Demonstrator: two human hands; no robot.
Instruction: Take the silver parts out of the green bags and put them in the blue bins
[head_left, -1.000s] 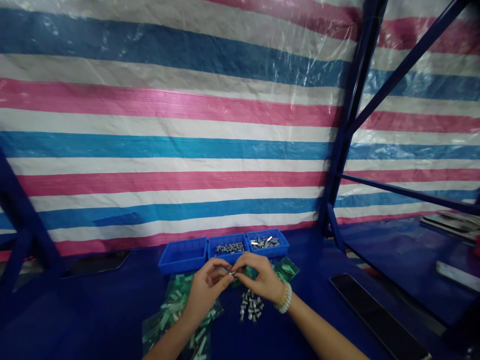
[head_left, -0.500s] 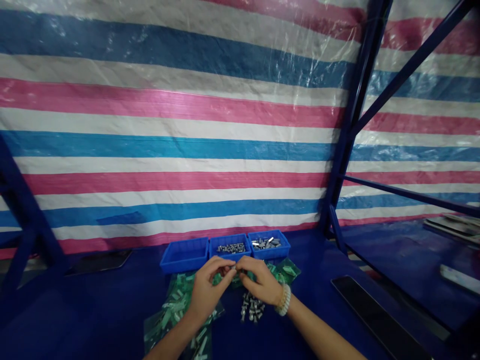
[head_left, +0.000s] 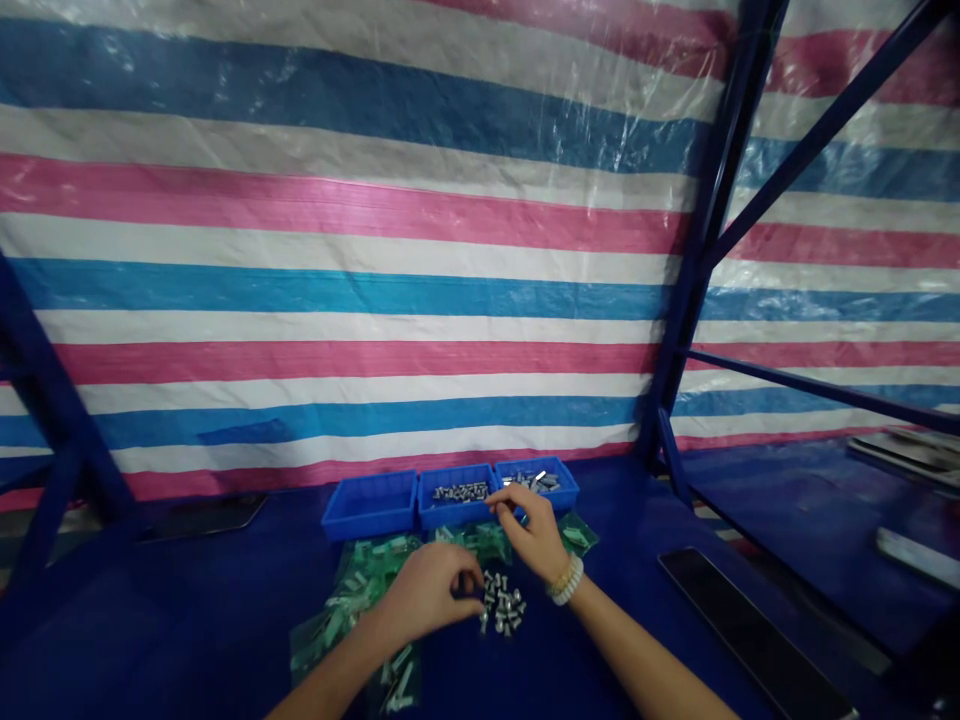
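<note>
My left hand (head_left: 435,590) is beside a pile of small metal screws (head_left: 504,606) on the blue table, thumb and forefinger curved at the pile's left edge. Its fingers are apart and nothing shows between them. My right hand (head_left: 534,532), with a pale beaded bracelet at the wrist, is raised over the front of the bins, fingertips near the middle blue bin (head_left: 442,515). Whether those fingertips hold a small part is too small to tell. The middle bin holds small metal parts; the right blue bin (head_left: 566,495) holds longer metal pieces. The left blue bin (head_left: 369,505) looks empty.
Clear bags with green-tinted pieces (head_left: 352,600) lie left of and behind the screws. A dark phone-like slab (head_left: 750,630) rests on the right, another dark flat object (head_left: 202,515) at the back left. Blue metal frame posts (head_left: 686,280) stand before a striped sheet.
My hands have separated from their meeting point. The left one has moved down to the screw pile; the right one has gone up toward the bins.
</note>
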